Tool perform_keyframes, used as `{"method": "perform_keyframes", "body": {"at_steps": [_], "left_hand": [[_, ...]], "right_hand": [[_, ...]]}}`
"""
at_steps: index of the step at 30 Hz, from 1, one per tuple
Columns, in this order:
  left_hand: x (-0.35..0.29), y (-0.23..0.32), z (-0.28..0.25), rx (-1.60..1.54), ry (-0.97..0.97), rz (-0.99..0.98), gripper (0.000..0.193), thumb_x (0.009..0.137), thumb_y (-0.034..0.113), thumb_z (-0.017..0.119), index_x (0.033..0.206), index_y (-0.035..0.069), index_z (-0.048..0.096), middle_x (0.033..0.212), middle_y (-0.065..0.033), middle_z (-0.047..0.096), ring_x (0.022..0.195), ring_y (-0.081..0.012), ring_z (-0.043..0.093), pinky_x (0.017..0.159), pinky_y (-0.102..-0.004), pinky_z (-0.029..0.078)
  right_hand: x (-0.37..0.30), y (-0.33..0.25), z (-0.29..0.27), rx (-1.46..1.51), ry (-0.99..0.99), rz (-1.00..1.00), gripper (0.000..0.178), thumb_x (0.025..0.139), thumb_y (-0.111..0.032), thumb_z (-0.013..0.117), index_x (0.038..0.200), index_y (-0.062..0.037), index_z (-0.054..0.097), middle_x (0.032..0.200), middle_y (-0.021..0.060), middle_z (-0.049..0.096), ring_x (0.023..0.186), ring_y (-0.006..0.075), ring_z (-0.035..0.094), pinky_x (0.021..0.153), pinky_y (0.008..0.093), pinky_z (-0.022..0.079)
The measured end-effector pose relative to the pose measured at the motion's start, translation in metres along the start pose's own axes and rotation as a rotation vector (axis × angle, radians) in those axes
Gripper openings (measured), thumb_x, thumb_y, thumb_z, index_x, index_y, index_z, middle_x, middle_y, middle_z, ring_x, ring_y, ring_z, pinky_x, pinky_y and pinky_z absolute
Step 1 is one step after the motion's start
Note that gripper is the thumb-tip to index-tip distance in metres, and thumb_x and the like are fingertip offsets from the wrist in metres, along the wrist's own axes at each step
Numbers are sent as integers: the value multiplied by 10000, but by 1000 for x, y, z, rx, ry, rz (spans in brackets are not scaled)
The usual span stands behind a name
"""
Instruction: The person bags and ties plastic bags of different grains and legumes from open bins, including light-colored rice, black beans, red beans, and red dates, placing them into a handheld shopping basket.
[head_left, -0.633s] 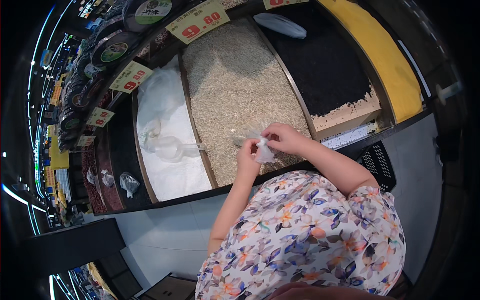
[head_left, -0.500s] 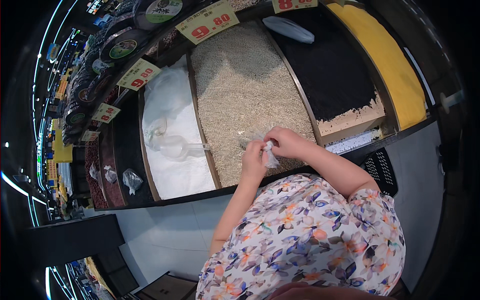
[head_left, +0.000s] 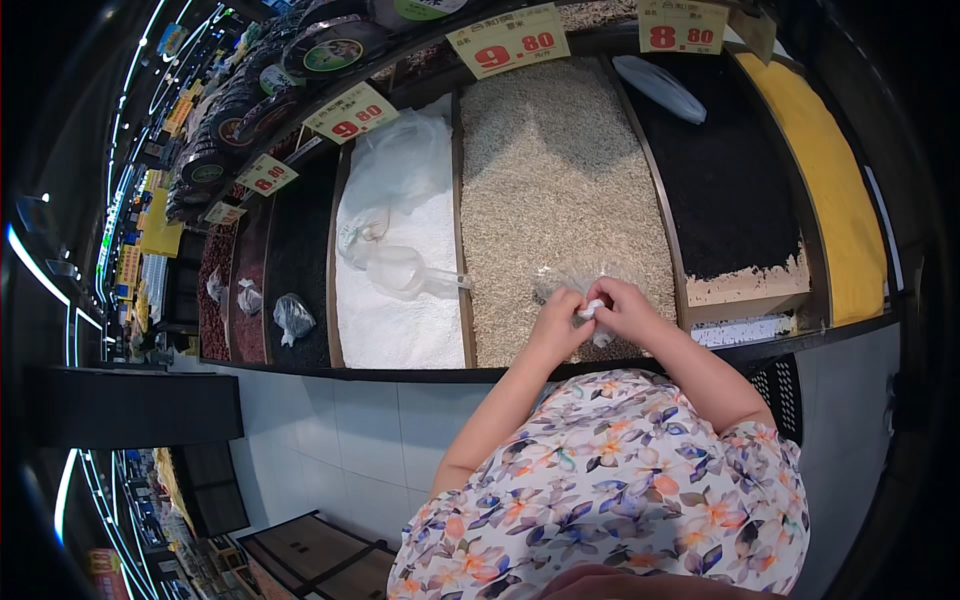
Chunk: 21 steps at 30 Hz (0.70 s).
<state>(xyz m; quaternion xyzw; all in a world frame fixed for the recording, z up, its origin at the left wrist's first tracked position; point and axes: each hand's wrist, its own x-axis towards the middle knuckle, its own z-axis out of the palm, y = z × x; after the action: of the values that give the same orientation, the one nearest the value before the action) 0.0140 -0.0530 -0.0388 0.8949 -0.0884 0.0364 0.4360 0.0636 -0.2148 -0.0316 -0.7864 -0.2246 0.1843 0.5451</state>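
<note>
My left hand and my right hand meet over the front part of the bin of pale beige grains. Both have their fingers pinched on the bunched, twisted white neck of a clear plastic bag. The bag's body lies on the grains just beyond my fingers; its contents are hard to make out. A loose end of the plastic hangs below the pinch, toward me. My fingers partly cover the twist, so I cannot tell whether it is knotted.
Left of the grains is a bin of white grains with a clear scoop and a plastic bag on top. Right is a black-grain bin with a wrapped plastic bag, then yellow grain. Price signs hang along the back.
The view has turned, so the bins sit farther right in it. My hands stay together at the bag's neck, with the fingers slightly rearranged around the twist.
</note>
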Motion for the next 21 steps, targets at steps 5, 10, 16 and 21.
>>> {"method": "perform_keyframes", "body": {"at_steps": [5,10,16,21], "left_hand": [[0,4,9,103,101,90,186,640,76,666,766,27,538,789,-122,510,727,-301,537,626,-356,445],[-8,3,17,9,170,79,176,657,53,644,808,29,556,806,-130,535,741,-305,553,630,-360,454],[-9,2,5,70,188,160,230,688,-43,575,903,38,564,906,-143,546,781,-311,560,669,-368,467],[-4,13,-4,260,129,360,276,664,-62,562,912,59,575,981,-140,535,827,-311,559,682,-377,471]], "right_hand": [[-3,-3,7,57,95,22,179,689,-76,565,858,-17,563,693,99,571,601,180,533,565,304,436],[-2,18,2,17,102,15,206,697,-91,572,890,-22,601,724,102,591,628,187,554,580,308,444],[9,-1,-20,-70,-71,2,194,712,-143,610,868,-36,652,758,132,632,696,225,616,626,326,471],[21,-3,-28,-268,-207,-74,196,724,-158,608,869,-35,658,738,142,638,667,246,616,630,328,476]]}}
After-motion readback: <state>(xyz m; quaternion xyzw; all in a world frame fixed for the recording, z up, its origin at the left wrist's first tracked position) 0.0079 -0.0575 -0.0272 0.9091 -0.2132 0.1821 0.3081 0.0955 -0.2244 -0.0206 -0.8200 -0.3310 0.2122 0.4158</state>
